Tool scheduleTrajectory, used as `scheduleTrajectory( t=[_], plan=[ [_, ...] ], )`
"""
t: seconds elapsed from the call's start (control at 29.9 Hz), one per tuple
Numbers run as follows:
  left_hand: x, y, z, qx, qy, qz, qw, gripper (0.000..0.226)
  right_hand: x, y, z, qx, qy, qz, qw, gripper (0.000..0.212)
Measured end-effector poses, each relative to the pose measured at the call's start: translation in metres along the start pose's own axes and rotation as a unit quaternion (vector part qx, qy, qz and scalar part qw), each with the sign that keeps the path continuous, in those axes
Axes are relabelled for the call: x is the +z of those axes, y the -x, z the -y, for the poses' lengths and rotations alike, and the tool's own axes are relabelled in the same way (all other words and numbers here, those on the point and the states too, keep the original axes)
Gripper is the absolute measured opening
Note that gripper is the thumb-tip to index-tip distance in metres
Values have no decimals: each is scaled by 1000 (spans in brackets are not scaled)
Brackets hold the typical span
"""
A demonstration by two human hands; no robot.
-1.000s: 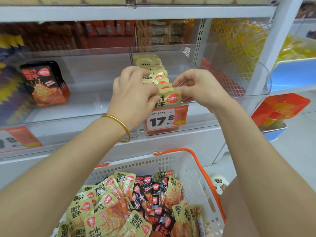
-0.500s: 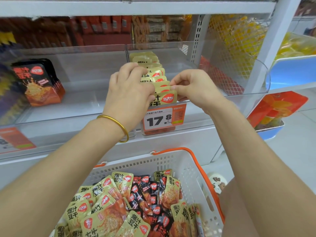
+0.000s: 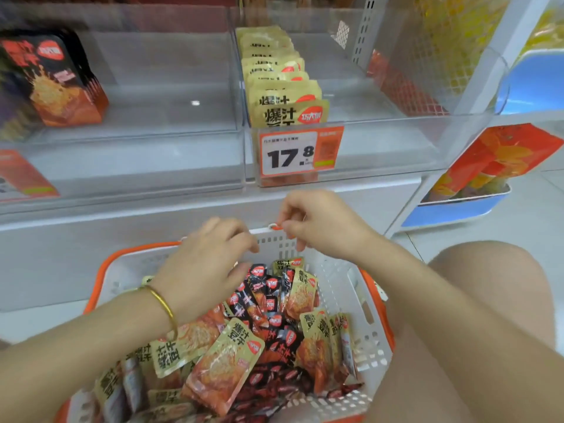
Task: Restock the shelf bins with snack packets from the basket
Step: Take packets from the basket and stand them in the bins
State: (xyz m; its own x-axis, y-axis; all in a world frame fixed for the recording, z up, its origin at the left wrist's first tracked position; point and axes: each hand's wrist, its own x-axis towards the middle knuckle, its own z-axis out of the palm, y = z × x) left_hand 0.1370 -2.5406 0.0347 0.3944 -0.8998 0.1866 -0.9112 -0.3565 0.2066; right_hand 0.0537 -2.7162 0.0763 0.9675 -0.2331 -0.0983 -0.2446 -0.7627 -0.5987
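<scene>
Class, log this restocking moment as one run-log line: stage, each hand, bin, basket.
stage: reaching for next packet | left hand: empty, over basket | right hand: empty, at far rim | gold packets: rowed in right bin

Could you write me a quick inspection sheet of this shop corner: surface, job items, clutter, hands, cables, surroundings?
Surface: clear shelf bin, partly filled.
Job's things: row of gold packets standing in that bin; white basket holds mixed gold and black packets.
Clutter: black packets in the neighbouring bin.
Hands: left hand and right hand over the basket, holding nothing.
Cables: nothing seen.
Surroundings: price tag reading 17.8; blue tray at right.
</scene>
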Motion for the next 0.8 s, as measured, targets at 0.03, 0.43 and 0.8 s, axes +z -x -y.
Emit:
scheduleTrajectory(
  t=[0.03, 0.43, 0.8],
  plan=[
    [13, 5, 7, -36, 13, 84, 996, 26, 18, -8, -9, 18, 44, 67, 997, 16],
    [54, 31, 46, -124, -23, 250, 960, 25, 183, -50, -91, 177, 67, 126, 974, 26],
    [55, 33, 58, -171, 23, 243, 955, 24, 222, -59, -90, 233, -80, 136, 960, 29]
  ],
)
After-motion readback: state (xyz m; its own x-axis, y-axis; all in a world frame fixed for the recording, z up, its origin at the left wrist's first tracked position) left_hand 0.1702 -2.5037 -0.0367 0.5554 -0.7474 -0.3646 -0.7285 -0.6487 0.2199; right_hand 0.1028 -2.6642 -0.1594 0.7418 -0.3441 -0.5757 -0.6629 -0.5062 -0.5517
